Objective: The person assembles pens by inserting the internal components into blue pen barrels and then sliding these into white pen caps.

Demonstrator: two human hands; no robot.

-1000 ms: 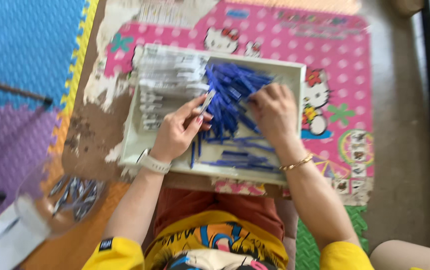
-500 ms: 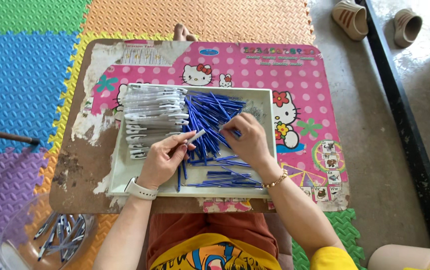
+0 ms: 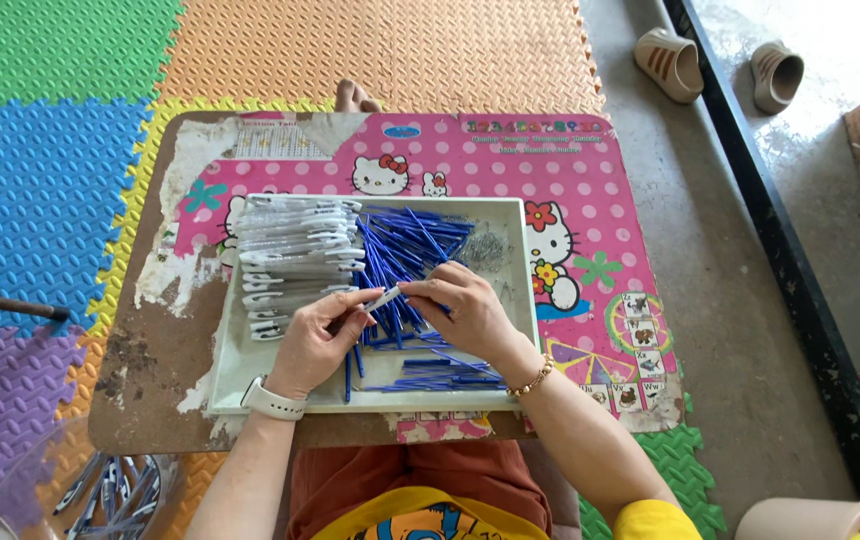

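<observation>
The person wears a yellow top with short sleeves [image 3: 650, 520] and a bright printed design on the chest, over rust-orange trousers [image 3: 400, 470]. A white wristwatch [image 3: 272, 400] bands the left wrist, and a thin gold beaded bracelet [image 3: 532, 378] circles the right wrist. Both forearms are uncovered.

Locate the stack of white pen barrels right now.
Head view: the stack of white pen barrels lies in the left half of the white tray, beside the blue refills, just above the left hand.
</observation>
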